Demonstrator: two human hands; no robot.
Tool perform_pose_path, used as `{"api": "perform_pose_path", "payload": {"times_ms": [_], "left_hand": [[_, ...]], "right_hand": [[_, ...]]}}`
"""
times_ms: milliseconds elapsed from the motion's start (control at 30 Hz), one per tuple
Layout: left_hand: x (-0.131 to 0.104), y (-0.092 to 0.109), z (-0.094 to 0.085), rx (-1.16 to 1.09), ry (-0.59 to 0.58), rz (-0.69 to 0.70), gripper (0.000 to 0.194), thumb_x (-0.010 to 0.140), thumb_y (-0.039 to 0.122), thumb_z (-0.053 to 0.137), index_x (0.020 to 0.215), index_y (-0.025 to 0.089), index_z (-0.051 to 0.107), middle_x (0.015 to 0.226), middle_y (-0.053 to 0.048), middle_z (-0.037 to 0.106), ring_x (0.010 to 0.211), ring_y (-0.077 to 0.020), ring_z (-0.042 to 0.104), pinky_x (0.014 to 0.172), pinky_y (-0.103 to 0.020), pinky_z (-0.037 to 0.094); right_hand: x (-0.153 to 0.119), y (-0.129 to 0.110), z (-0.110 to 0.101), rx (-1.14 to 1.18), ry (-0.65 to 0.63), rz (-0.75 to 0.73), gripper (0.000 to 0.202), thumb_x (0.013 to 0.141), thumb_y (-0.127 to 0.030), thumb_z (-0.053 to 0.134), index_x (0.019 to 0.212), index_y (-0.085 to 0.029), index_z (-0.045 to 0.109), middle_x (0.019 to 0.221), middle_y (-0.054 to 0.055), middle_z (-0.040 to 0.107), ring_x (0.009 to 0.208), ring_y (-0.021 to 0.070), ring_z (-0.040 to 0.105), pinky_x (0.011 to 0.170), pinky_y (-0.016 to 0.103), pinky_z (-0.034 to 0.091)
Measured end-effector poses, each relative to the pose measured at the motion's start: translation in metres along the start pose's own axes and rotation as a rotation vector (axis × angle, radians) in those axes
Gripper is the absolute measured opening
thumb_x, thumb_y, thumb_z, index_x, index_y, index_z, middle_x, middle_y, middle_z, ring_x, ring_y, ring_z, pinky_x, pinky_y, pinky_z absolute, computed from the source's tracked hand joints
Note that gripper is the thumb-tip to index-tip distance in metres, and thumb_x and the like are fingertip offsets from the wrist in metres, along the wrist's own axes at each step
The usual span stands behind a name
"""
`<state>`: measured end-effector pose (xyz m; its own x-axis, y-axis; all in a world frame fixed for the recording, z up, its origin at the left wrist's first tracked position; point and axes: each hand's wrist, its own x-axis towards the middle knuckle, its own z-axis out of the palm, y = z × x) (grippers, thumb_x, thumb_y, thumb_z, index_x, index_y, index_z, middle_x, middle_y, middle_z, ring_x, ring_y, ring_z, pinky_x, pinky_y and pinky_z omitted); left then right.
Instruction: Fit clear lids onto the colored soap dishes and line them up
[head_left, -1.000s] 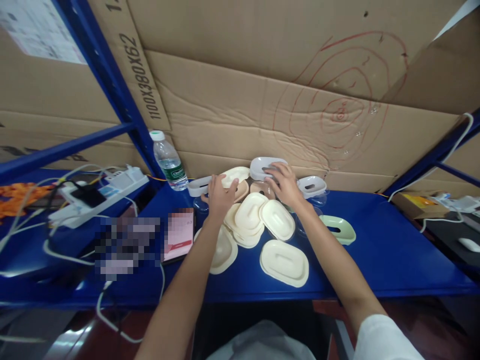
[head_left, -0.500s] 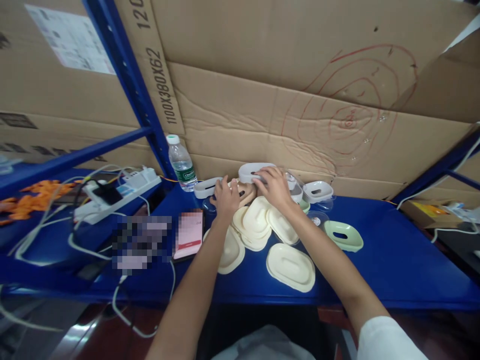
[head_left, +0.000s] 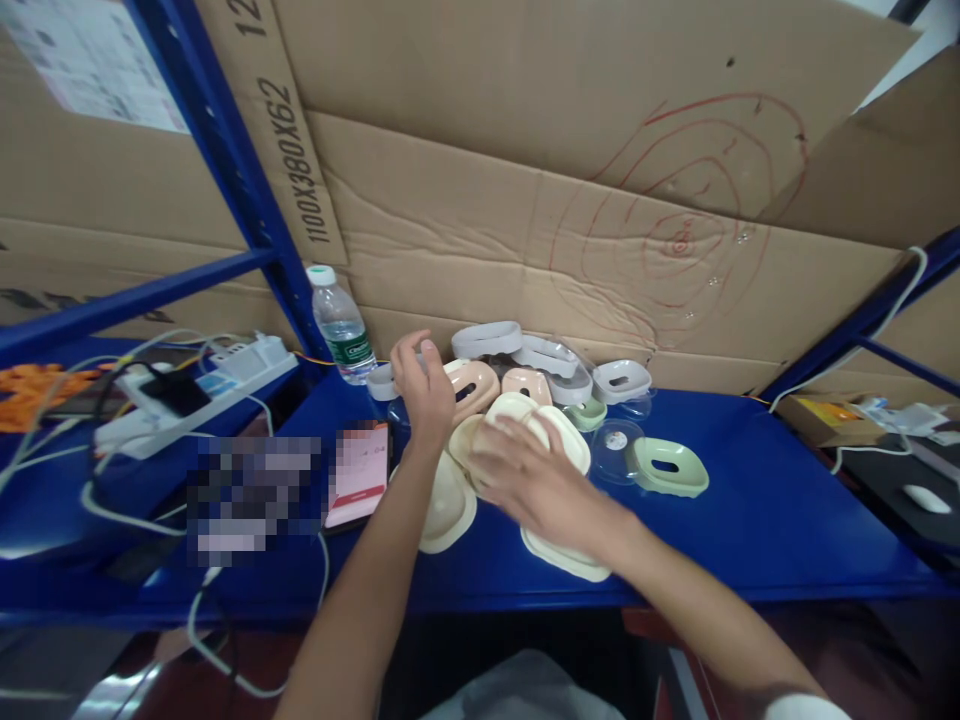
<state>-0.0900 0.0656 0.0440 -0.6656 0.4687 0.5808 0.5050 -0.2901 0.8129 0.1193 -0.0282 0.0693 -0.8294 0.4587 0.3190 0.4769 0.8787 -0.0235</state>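
covering cream plates with right hand, holding left hand beside tan dish; not discerning fingers clamped or apart; judging plates light, stiff; favouring rim holds.

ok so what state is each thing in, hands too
Left hand, fingers bent, grip unclear
Right hand, over the cream trays, blurred, grip unclear
Cream trays, some overlapping, partly hidden
Grey dishes, some overlapping
Pale green dish, lying with its slot in view
Bottle, standing, capped, partly full
Phone, lying flat, screen lit
Power strip, plugs inserted
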Motion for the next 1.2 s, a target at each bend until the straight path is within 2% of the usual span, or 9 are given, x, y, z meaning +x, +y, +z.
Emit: {"api": "perform_pose_path", "payload": {"times_ms": [100, 200, 333, 433, 600, 733, 833, 1033, 1200], "left_hand": [[0.002, 0.015, -0.008, -0.083, 0.045, 0.061, 0.041, 0.110, 0.045, 0.038, 0.117, 0.016, 0.065, 0.122, -0.013, 0.066, 0.121, -0.0220, 0.061, 0.111, -0.037, 0.044], [-0.005, 0.036, -0.028, -0.219, 0.053, 0.094, 0.043, 0.109, 0.051, 0.039, 0.117, 0.018, 0.066, 0.118, -0.010, 0.069, 0.114, -0.0208, 0.065, 0.104, -0.035, 0.050], [-0.033, 0.051, -0.069, -0.192, 0.005, 0.195, 0.038, 0.110, 0.046, 0.042, 0.121, 0.020, 0.067, 0.123, -0.009, 0.070, 0.115, -0.0218, 0.066, 0.101, -0.038, 0.052], [-0.056, 0.045, -0.095, -0.085, -0.148, 0.289, 0.030, 0.109, 0.038, 0.046, 0.121, 0.020, 0.066, 0.121, -0.009, 0.069, 0.115, -0.0233, 0.066, 0.104, -0.041, 0.051], [-0.093, 0.030, -0.123, 0.119, -0.421, 0.440, 0.026, 0.105, 0.022, 0.048, 0.127, 0.020, 0.062, 0.125, -0.011, 0.067, 0.121, -0.0238, 0.063, 0.105, -0.040, 0.050], [-0.116, 0.023, -0.136, 0.260, -0.632, 0.647, 0.035, 0.101, 0.018, 0.057, 0.135, 0.022, 0.060, 0.131, -0.012, 0.066, 0.122, -0.0260, 0.063, 0.107, -0.042, 0.049], [-0.133, 0.021, -0.144, 0.323, -0.735, 0.730, 0.036, 0.100, 0.018, 0.059, 0.136, 0.022, 0.062, 0.133, -0.012, 0.067, 0.122, -0.0270, 0.064, 0.109, -0.045, 0.047], [-0.175, 0.023, -0.151, 0.287, -0.850, 0.803, 0.033, 0.101, 0.021, 0.056, 0.131, 0.024, 0.068, 0.132, -0.010, 0.071, 0.122, -0.0242, 0.066, 0.112, -0.043, 0.046], [-0.194, 0.025, -0.143, 0.274, -0.804, 0.844, 0.027, 0.102, 0.026, 0.057, 0.124, 0.025, 0.072, 0.135, -0.007, 0.073, 0.128, -0.0248, 0.065, 0.123, -0.047, 0.036]], "right_hand": [[-0.039, -0.040, 0.012, 0.099, -0.054, -0.021, 0.045, 0.111, -0.048, 0.045, 0.150, -0.026, 0.055, 0.164, 0.005, 0.048, 0.158, 0.0225, 0.033, 0.132, 0.050, 0.018], [-0.057, -0.063, 0.037, 0.139, -0.067, -0.020, 0.049, 0.111, -0.051, 0.043, 0.152, -0.026, 0.052, 0.164, 0.001, 0.049, 0.156, 0.0209, 0.037, 0.133, 0.045, 0.022], [-0.056, -0.072, 0.069, 0.149, -0.026, 0.003, 0.055, 0.110, -0.053, 0.045, 0.155, -0.022, 0.050, 0.163, 0.004, 0.051, 0.154, 0.0234, 0.039, 0.132, 0.048, 0.028], [-0.055, -0.071, 0.078, 0.165, -0.004, 0.037, 0.055, 0.109, -0.052, 0.047, 0.155, -0.022, 0.050, 0.163, 0.004, 0.051, 0.155, 0.0258, 0.038, 0.130, 0.055, 0.031], [-0.072, -0.066, 0.066, 0.182, 0.026, 0.053, 0.047, 0.110, -0.046, 0.048, 0.152, -0.025, 0.052, 0.162, 0.001, 0.052, 0.155, 0.0227, 0.038, 0.132, 0.053, 0.028], [-0.109, -0.055, 0.050, 0.133, 0.111, 0.146, 0.039, 0.109, -0.030, 0.052, 0.147, -0.025, 0.058, 0.155, 0.003, 0.059, 0.149, 0.0210, 0.048, 0.130, 0.048, 0.031], [-0.140, -0.043, 0.044, 0.068, 0.106, 0.233, 0.043, 0.107, -0.025, 0.056, 0.150, -0.025, 0.056, 0.155, 0.005, 0.060, 0.146, 0.0237, 0.052, 0.125, 0.049, 0.038], [-0.175, -0.031, 0.049, 0.038, 0.055, 0.354, 0.052, 0.107, -0.020, 0.053, 0.158, -0.025, 0.045, 0.156, 0.008, 0.058, 0.147, 0.0273, 0.052, 0.120, 0.054, 0.044], [-0.179, -0.033, 0.048, 0.178, 0.065, 0.238, 0.049, 0.106, -0.013, 0.048, 0.153, -0.027, 0.052, 0.154, 0.007, 0.060, 0.148, 0.0218, 0.051, 0.125, 0.051, 0.039]]}}
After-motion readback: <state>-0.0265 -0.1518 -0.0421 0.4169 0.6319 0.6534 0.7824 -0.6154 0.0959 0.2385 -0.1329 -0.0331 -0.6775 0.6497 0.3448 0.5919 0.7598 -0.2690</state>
